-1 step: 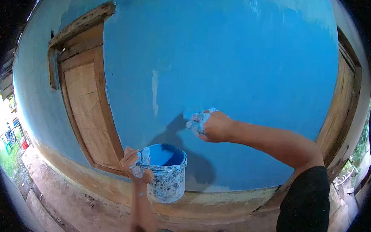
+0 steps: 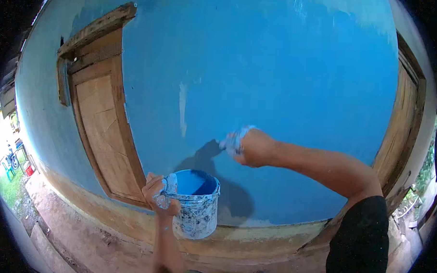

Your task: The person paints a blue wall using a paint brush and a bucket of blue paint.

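My left hand [image 2: 155,192], smeared with pale blue paint, is closed on the left side of a paint bucket [image 2: 196,217], at its rim. The bucket is white with dark and blue smears, and blue paint [image 2: 193,182] shows inside. My right hand [image 2: 254,146] is raised in front of the blue wall [image 2: 278,76], up and to the right of the bucket. Its paint-covered fingers are closed around what looks like a paintbrush [image 2: 224,145], mostly hidden by the hand and blurred.
A wooden door [image 2: 101,118] in a rough frame stands at the left, another wooden frame [image 2: 397,118] at the right. A bare ledge [image 2: 253,239] runs along the wall's foot. At far left are a red bucket [image 2: 29,171] and a green chair [image 2: 8,170].
My right hand has shifted very slightly and its fingers look more blurred. My left hand and the bucket stay almost in place.
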### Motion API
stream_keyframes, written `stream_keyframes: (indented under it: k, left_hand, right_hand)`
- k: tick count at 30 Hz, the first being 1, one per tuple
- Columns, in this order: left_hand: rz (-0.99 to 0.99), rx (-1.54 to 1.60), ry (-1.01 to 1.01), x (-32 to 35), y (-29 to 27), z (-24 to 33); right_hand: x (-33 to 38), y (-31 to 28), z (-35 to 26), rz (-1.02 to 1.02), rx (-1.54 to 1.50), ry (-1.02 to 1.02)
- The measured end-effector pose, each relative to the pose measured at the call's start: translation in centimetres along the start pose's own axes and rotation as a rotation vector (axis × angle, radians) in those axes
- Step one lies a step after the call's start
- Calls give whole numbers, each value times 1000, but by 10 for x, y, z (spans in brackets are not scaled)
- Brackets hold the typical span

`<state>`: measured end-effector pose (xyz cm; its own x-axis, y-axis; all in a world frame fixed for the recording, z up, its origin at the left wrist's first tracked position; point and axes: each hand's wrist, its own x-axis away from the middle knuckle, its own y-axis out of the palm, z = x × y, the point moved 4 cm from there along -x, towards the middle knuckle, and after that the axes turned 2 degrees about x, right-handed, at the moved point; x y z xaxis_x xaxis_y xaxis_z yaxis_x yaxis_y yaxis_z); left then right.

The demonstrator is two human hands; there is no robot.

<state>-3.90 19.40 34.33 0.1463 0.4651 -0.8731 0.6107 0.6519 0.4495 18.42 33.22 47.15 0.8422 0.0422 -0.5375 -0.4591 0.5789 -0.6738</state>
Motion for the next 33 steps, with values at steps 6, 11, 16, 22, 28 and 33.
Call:
stream_keyframes:
  k: [6,11,16,22,28,33]
  left_hand:
    - [-196,112,-89,4,-2,0]
    - [-254,38,-127,8,-2,-6]
    - [-263,-85,-141,6,-2,-7]
    - [-294,24,-145,-9,5,5]
    - [-262,51,-161,-12,9,6]
    - [-208,-18,-126,-5,0,4]
  right_hand:
    - [-35,-113,81,175,-123,278]
    - [-60,-151,94,301,396,201]
    - [-48,-124,95,406,565,181]
    - [-23,-46,45,-8,433,128]
    - [-19,-102,27,86,394,-14]
    - [-35,-74,42,-13,507,131]
